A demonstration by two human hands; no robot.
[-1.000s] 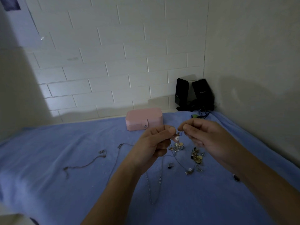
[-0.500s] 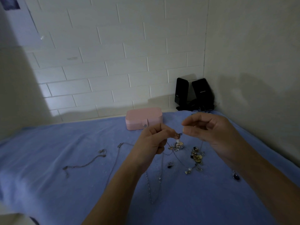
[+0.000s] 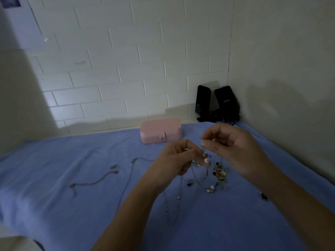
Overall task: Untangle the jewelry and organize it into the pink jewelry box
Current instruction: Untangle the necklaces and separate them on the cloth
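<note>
Lying farthest left on the blue blanket (image 3: 54,160) is a thin chain (image 3: 94,180), loose and apart from everything else. Just right of it, a longer chain (image 3: 129,176) trails toward the middle. At the back, near the wall, sits the pink jewelry box (image 3: 161,130). Its lid is down and its snap tab is fastened, so what it holds cannot be seen.

In front of the box, the left hand (image 3: 174,161) has its fingers curled, pinching a strand of the tangle. A silver link chain (image 3: 178,196) runs out from below it onto the blanket. Between the two hands dangles a small beaded charm (image 3: 206,159). The right hand (image 3: 232,147) pinches the fine strand just above the charm with thumb and forefinger.

Beneath the hands lies a heap of small gilt pieces (image 3: 220,173). A dark little piece (image 3: 263,195), perhaps a ring, lies alone at far right.

These chains look light, limp and slippery, and fine enough to snap under a tug. The best hold is probably with the fingertips close to the knot, easing loops apart rather than pulling. Judging by the closed box and the scattered pieces, sorting has yet to begin.
</note>
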